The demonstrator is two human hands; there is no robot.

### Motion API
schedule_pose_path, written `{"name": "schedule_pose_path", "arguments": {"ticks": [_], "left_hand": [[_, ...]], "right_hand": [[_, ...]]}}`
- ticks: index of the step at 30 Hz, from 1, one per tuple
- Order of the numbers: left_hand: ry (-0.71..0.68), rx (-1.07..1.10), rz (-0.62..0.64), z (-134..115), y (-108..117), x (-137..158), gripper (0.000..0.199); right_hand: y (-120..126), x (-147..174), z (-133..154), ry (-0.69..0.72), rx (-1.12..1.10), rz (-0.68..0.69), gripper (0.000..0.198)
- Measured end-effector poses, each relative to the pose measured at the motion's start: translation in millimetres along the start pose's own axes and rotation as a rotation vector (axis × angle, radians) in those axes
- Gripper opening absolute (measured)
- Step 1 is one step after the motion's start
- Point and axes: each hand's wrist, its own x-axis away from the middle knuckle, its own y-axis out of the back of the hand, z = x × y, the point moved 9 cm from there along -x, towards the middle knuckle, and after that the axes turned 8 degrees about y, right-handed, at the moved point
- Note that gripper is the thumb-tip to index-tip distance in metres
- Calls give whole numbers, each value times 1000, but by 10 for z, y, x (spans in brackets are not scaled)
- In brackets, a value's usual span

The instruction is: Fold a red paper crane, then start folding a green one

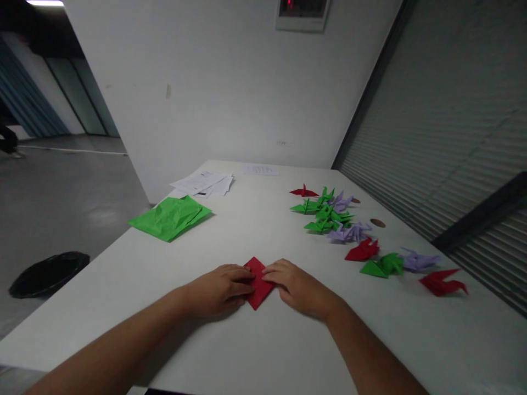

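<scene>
A small red folded paper (256,285) lies as a diamond on the white table in front of me, one corner pointing away. My left hand (224,288) holds its left side, fingers curved and resting over that edge. From the other side, the closed fingers of my right hand (294,285) grip the upper right edge. Both palms stay low near the tabletop. The fingers cover the diamond's side corners, and whether any fingertip is under the paper cannot be seen.
Green paper sheets (171,217) lie at the table's left edge, with printed papers (206,182) behind. Several green paper cranes (325,214), purple cranes (349,233) and red cranes (442,282) spread along the right side. A black bin (49,274) stands on the floor at left.
</scene>
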Motion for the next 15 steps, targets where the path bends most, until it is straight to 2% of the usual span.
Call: {"name": "schedule_pose_path", "arguments": {"ticks": [6, 15], "left_hand": [[-2, 4, 31, -47, 34, -9, 35], [-45, 3, 48, -33, -58, 18, 42]], "right_hand": [[25, -30, -7, 23, 19, -44, 48], [-18, -45, -63, 22, 25, -34, 19]]}}
